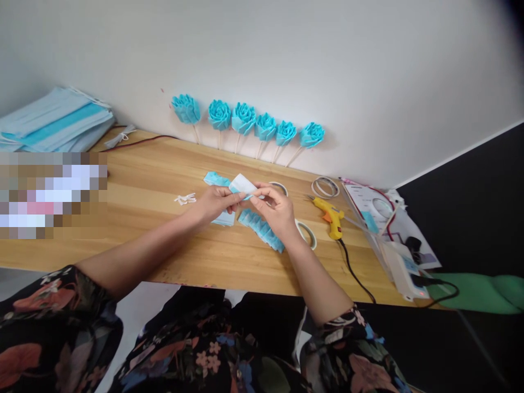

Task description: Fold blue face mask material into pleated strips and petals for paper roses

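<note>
Between both hands is a small folded piece of white and blue face-mask fabric (243,183), held just above the table. My left hand (215,204) pinches its lower left side with thumb and fingers. On the right side my right hand (277,206) is closed on the same piece, fingertips close to the left thumb. Beneath the hands, flat blue fabric pieces (224,219) lie partly hidden. A row of overlapping folded blue pieces (262,230) rests by my right wrist, and more folded blue fabric (216,178) sits behind my left hand.
Several blue fabric roses (220,115) on sticks lean against the wall. A yellow glue gun (331,216), tape rolls (325,187) and a power strip (403,271) are at right. Small white strips (185,199) lie left of my hands; stacked masks (57,121) sit far left.
</note>
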`<state>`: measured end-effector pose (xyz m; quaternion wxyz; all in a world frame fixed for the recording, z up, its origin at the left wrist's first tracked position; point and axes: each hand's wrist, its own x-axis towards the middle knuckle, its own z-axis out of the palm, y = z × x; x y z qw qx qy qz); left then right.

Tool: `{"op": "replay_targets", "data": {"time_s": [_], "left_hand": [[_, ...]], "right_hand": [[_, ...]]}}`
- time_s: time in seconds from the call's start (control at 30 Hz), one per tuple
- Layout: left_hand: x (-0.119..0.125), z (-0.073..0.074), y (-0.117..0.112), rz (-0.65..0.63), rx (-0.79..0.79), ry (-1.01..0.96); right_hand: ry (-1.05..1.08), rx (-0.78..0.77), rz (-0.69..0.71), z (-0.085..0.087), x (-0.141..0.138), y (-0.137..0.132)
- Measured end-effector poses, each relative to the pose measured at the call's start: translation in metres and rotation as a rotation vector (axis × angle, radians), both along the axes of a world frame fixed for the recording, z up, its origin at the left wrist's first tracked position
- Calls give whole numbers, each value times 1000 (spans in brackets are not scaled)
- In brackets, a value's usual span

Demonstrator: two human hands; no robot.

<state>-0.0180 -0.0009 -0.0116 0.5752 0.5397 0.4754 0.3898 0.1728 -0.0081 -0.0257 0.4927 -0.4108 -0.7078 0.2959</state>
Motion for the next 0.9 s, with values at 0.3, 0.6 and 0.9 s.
{"op": "replay_targets", "data": {"time_s": [0.3, 0.6, 0.9], "left_hand": [[-2, -2, -1, -84, 116, 53], [-1, 4, -3, -29, 179, 45], [0, 7, -4, -23, 175, -54]], "right_hand": [[182, -193, 6, -3, -5, 2], [263, -335, 67, 1, -8, -2], [336, -463, 179, 5, -11, -5]]}}
